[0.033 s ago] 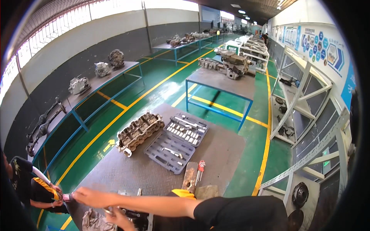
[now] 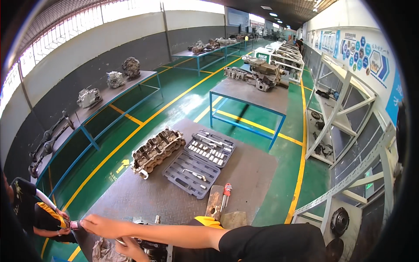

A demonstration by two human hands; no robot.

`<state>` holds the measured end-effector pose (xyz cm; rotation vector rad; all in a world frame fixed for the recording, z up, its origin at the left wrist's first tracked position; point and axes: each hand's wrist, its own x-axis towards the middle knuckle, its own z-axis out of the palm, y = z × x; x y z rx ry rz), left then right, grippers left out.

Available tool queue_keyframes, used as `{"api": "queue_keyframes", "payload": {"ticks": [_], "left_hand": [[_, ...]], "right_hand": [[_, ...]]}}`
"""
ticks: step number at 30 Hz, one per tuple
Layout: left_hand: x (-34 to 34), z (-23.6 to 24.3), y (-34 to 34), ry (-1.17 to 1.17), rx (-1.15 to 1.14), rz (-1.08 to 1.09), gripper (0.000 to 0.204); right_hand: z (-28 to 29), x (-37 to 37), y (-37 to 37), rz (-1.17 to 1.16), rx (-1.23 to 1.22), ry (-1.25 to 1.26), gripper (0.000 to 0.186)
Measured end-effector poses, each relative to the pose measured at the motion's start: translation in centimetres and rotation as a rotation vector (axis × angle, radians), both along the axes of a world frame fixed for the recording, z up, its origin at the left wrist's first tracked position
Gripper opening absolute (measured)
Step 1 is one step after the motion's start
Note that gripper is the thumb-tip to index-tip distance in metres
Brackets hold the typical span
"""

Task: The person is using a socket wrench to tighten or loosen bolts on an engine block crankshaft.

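Note:
From the right, my right arm reaches across the near part of the steel-topped table. At its end, my right hand [image 2: 99,225] is closed round a tool whose pink-red striped end [image 2: 75,225] sticks out to the left; its kind does not show. Lower down, my left hand [image 2: 132,249] is closed on a shiny metal rod [image 2: 119,240], partly hidden by the fingers. Beside it, under my right forearm, lies a dark and silver engine part [image 2: 158,249], mostly covered. A crumpled grey cloth [image 2: 107,250] lies left of my left hand.
Farther up the table are a rusty cylinder head [image 2: 158,150], an open socket set case [image 2: 192,174], a wooden block [image 2: 214,201] and red-held hex keys [image 2: 226,196]. A person [image 2: 43,214] stands at the left edge, hands close to the tool's end. White shelving [image 2: 345,100] stands right.
Both my hands have shifted slightly to the left. The things on the table have stayed put.

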<state>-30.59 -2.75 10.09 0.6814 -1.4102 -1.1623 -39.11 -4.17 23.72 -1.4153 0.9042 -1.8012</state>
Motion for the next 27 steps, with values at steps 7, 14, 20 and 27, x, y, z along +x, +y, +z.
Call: {"api": "queue_keyframes", "payload": {"ticks": [7,14,20,27], "left_hand": [[-0.1,0.7,-0.4,-0.277,-0.428,0.35,0.034],[1.5,2.3,-7.0,0.025,-0.191,0.425,0.025],[-5.5,2.3,-6.4,-0.154,-0.262,0.439,0.023],[-0.5,4.4,5.1,-0.185,0.113,0.096,0.013]], "right_hand": [[-1.8,-1.3,-0.3,-0.017,0.042,-0.026,0.048],[0.6,3.4,0.2,-0.229,-0.433,0.441,0.031],[1.1,5.1,1.0,-0.213,-0.011,0.111,0.04],[1.6,-1.6,1.0,0.22,0.221,-0.088,0.042]]}}
